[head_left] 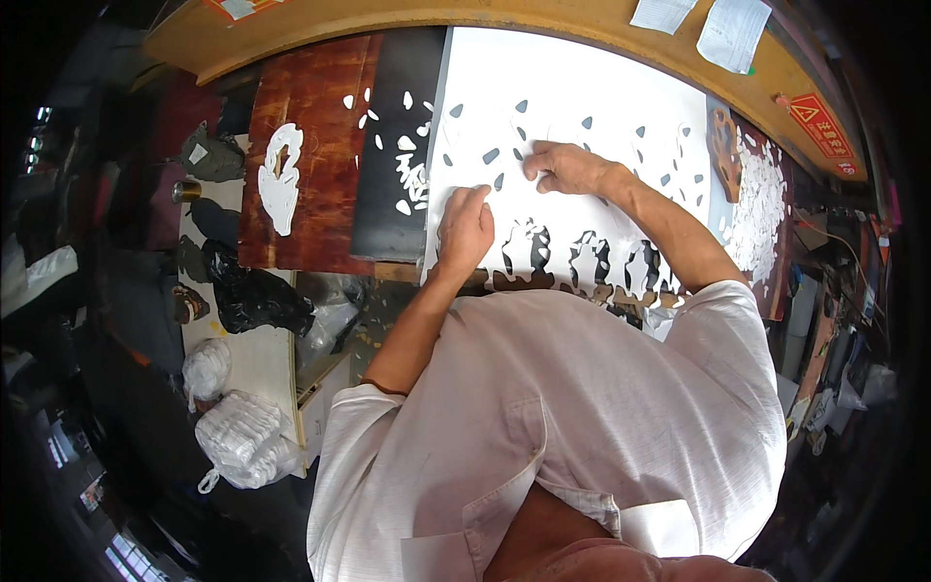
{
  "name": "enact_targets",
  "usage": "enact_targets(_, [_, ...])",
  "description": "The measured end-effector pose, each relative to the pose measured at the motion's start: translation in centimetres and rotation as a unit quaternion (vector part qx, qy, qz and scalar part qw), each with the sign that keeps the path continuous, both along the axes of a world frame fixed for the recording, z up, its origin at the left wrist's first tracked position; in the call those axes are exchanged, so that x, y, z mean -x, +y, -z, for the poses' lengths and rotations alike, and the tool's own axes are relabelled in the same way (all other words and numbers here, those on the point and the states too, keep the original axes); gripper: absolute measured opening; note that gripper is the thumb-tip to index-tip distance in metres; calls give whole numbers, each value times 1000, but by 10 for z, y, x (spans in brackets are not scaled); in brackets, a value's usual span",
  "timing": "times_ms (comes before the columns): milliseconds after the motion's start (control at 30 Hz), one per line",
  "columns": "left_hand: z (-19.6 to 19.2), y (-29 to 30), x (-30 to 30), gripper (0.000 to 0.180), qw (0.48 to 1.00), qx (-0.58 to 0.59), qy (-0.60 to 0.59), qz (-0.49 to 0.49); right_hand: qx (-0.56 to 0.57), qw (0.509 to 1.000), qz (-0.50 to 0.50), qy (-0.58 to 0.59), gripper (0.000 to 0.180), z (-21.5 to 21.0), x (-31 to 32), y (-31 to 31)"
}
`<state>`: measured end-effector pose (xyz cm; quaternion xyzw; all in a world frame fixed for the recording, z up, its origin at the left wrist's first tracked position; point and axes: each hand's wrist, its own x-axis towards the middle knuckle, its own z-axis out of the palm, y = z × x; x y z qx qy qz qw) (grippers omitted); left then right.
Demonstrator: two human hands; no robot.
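A large white sheet [582, 78] with several small dark cut-out holes lies on the worktable, and bigger cut shapes run along its near edge. Close to the sheet's left edge, my left hand [467, 231] rests with its fingers curled together; whatever is under them is hidden. Over the middle of the sheet, my right hand [574, 170] has thumb and fingers bent toward each other near the holes. Anything between those fingertips is too small to make out. A brown cutting die [724, 155] with holes stands right of the sheet.
Small white cut pieces [411, 175] lie on the black board [393, 97], and many more scraps [761, 204] heap at the right. One white cut-out [280, 184] is on the reddish-brown board [315, 107]. A yellow machine beam [349, 24] spans the far side. Bagged white bundles [240, 436] sit lower left.
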<state>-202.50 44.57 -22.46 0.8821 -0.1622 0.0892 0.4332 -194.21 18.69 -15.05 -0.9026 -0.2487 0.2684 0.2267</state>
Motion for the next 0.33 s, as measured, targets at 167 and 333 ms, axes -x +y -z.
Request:
enact_targets(167, [11, -3, -2, 30, 1000, -3, 2, -1, 18, 999, -38, 7, 17, 4, -4, -11])
enact_targets(333, [15, -3, -1, 30, 1000, 13, -5, -8, -79, 989, 5, -123, 32, 27, 19, -21])
